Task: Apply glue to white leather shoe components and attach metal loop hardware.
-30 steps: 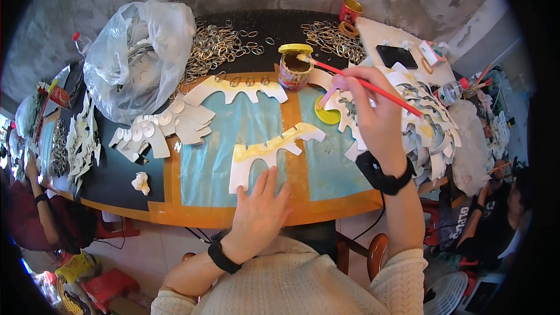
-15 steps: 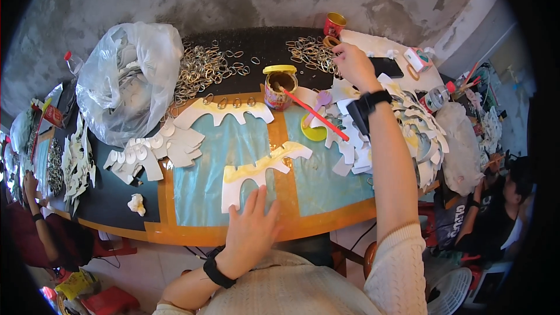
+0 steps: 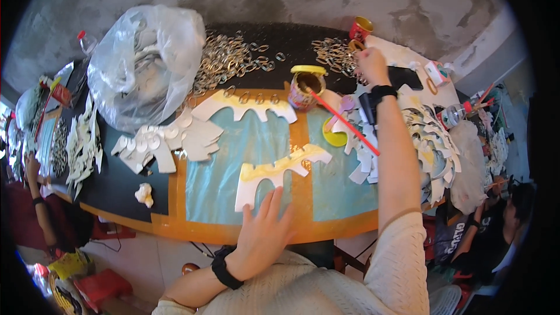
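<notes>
My left hand [image 3: 265,230] rests with fingers spread at the table's front, fingertips at the lower edge of a white scalloped cut-out piece [image 3: 251,189] smeared with yellow glue. My right hand [image 3: 371,65] reaches far to the right edge of a pile of metal rings [image 3: 335,55]. Its fingers are drawn together; whether a ring is between them is hidden. Beside them lies a brown tape roll [image 3: 356,45]. A second glued white piece [image 3: 219,105] lies behind the first, with several metal rings [image 3: 259,98] along its top edge.
An open glue tin [image 3: 301,102] holds a red stick [image 3: 350,130]. Left stand a clear bag of white pieces [image 3: 131,81] and a larger ring pile [image 3: 230,61]. White pieces [image 3: 434,140] heap beside my right forearm. A phone [image 3: 406,79] lies beyond. Other people work at both sides.
The whole view has shifted, so the table's things sit further right. My right hand has come down slightly toward the ring pile's edge. My left hand keeps its place at the white piece.
</notes>
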Available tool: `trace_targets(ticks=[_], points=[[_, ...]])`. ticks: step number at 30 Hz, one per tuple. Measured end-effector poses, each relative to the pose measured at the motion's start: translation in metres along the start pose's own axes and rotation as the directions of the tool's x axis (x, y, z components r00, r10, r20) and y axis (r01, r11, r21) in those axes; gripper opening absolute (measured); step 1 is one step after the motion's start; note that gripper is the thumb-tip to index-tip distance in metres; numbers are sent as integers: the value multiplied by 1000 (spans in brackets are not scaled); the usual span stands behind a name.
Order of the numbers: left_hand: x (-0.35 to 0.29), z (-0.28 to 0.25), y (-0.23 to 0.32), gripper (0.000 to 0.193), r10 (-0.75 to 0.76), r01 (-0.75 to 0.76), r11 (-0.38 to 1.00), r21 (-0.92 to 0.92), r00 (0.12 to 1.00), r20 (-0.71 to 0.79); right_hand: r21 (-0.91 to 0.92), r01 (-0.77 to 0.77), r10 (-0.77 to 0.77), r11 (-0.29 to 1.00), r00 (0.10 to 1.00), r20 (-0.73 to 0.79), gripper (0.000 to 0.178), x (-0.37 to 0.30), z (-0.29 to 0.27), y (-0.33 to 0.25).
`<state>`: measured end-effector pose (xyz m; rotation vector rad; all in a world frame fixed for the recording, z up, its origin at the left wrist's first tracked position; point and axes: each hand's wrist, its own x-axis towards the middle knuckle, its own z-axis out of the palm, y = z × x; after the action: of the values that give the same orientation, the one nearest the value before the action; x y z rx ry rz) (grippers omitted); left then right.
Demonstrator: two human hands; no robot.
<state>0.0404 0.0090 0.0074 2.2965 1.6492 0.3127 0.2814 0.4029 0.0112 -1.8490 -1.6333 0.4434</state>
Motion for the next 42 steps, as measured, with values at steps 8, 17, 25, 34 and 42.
trace_targets(ticks=[8, 17, 25, 34, 42], points=[[-3, -4, -4, 54, -91, 81, 985, -152, 994, -60, 579, 426, -254, 695, 899, -356, 26, -130, -149, -80], [-30, -18, -41, 51, -83, 57, 986, -154, 983, -164, 585, 63, -397, 809, 792, 464, 23, -319, -93, -129], [-29, -15, -45, 54, -58, 45, 992, -120, 992, -107, 416, 175, -431, 892, 600, 674, 16, -245, 18, -116], [-29, -18, -48, 55, -94, 91, 986, -139, 995, -15, 267, 191, -328, 945, 556, 763, 14, -234, 54, -114], [-29, -17, -51, 54, -63, 60, 991, -116, 998, -26, 202, 312, -353, 928, 565, 746, 12, -234, 56, -115]])
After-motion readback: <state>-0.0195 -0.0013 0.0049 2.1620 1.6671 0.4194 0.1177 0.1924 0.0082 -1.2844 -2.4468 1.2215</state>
